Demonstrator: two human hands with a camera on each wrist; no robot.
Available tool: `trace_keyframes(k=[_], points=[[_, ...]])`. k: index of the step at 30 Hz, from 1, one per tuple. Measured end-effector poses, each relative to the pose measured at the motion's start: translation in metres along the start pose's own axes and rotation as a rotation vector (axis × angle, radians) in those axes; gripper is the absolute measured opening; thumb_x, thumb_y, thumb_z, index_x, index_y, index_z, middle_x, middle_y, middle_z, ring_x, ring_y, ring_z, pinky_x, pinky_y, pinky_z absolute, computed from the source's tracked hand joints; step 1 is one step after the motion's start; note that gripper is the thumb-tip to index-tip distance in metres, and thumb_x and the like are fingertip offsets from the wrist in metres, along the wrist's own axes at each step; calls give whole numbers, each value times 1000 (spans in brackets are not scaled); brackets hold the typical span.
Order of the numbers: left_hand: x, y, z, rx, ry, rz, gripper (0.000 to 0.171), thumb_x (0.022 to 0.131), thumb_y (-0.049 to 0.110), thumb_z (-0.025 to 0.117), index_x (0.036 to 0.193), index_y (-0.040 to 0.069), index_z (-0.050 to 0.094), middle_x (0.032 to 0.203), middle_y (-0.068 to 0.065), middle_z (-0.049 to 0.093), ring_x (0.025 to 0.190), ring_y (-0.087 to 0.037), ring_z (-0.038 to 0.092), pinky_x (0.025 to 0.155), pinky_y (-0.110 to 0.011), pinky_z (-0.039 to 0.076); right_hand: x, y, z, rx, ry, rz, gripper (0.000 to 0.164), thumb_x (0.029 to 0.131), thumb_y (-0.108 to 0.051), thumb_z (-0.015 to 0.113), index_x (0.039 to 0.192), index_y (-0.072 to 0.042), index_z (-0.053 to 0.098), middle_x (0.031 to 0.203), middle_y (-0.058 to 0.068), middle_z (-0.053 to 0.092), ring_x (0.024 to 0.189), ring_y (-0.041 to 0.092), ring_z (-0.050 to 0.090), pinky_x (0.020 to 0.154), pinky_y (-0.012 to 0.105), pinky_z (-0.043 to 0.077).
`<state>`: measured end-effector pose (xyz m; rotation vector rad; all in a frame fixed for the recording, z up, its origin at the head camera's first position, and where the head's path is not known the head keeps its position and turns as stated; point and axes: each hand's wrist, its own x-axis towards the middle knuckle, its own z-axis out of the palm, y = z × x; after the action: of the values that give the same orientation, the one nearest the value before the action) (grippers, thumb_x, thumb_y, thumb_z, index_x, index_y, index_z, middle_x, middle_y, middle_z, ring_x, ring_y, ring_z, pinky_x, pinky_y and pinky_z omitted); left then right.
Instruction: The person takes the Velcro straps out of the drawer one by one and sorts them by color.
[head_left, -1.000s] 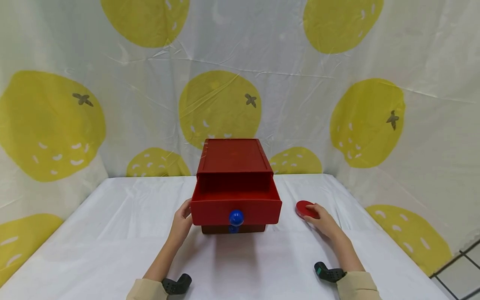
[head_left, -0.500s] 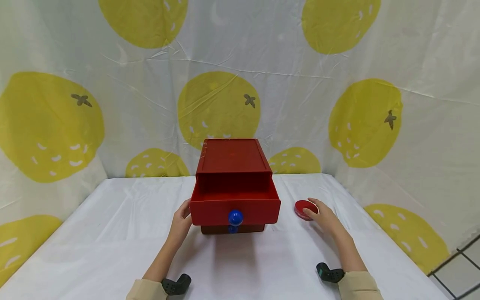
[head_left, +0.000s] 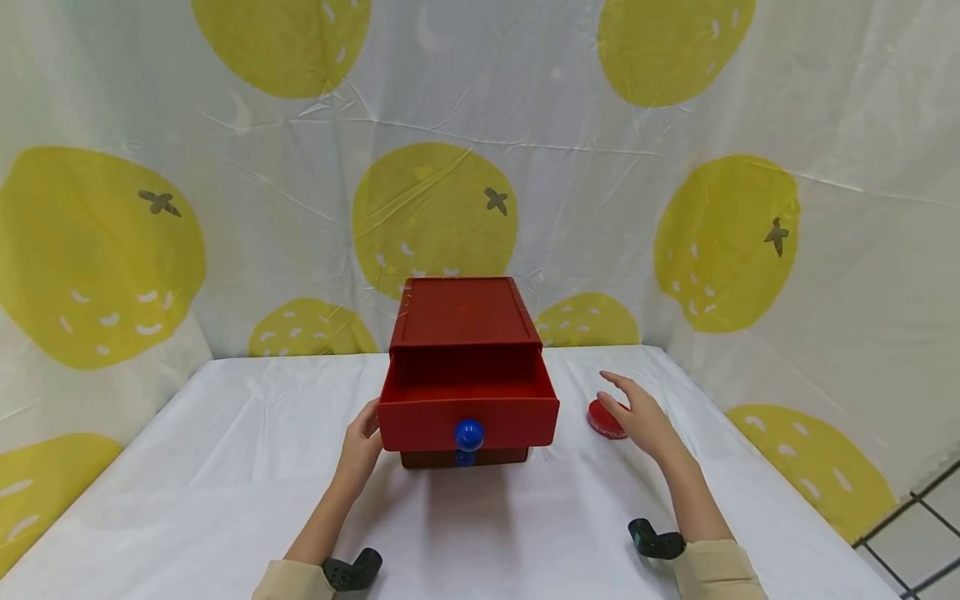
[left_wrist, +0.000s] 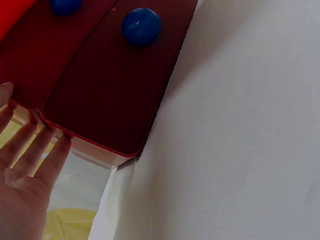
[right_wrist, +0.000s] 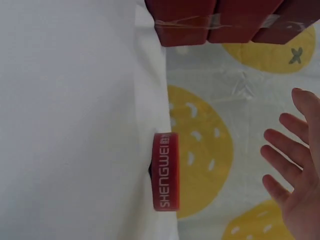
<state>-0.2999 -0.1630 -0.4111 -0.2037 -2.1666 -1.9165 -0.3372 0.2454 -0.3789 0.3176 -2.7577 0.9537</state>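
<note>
A red chest (head_left: 472,310) with blue round knobs (head_left: 469,435) stands mid-table. Its top drawer (head_left: 420,421) is pulled out and looks empty; a lower drawer front shows below. My left hand (head_left: 358,446) rests against the chest's left side, its fingers extended in the left wrist view (left_wrist: 27,182). To the right lies a flat, round red disc-shaped thing (head_left: 606,421), with white "SHENGWEI" lettering on its rim (right_wrist: 166,172) in the right wrist view. My right hand (head_left: 651,421) hovers above and beside it, fingers spread, holding nothing.
White cloth covers the table (head_left: 240,508). A curtain (head_left: 570,200) with yellow fruit prints hangs behind and at the sides. Clear tape (right_wrist: 215,20) crosses the chest's right side. Floor tiles (head_left: 930,533) show at the lower right.
My right hand has let go of the red disc-shaped thing and lifted up and away from it, fingers spreading. The disc stays on the table. My left hand and the chest hold still.
</note>
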Motion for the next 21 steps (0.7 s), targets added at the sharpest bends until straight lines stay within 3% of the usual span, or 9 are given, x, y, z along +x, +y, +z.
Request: trace_keyframes(k=[10, 17, 21], points=[[1, -1, 1, 2, -5, -11, 42, 90, 10, 52, 131, 8, 44, 134, -12, 48, 125, -26, 45, 96, -30, 45, -5, -32, -9, 1, 28, -91, 58, 91, -46, 45, 139, -14, 35, 140, 18, 38, 129, 38, 33, 98, 61, 33], [1, 0, 0, -1, -1, -26, 43, 90, 13, 52, 132, 8, 44, 135, -13, 47, 126, -29, 43, 99, -43, 42, -11, -54, -17, 13, 89, -178, 52, 92, -38, 49, 138, -15, 38, 139, 15, 40, 129, 36, 35, 101, 59, 32], [1, -1, 0, 0, -3, -30, 43, 90, 14, 52, 132, 9, 43, 136, -13, 46, 127, -29, 42, 99, -44, 42, -15, -66, -21, 18, 120, -217, 51, 92, -34, 51, 137, -15, 39, 139, 14, 42, 129, 34, 36, 99, 58, 34]])
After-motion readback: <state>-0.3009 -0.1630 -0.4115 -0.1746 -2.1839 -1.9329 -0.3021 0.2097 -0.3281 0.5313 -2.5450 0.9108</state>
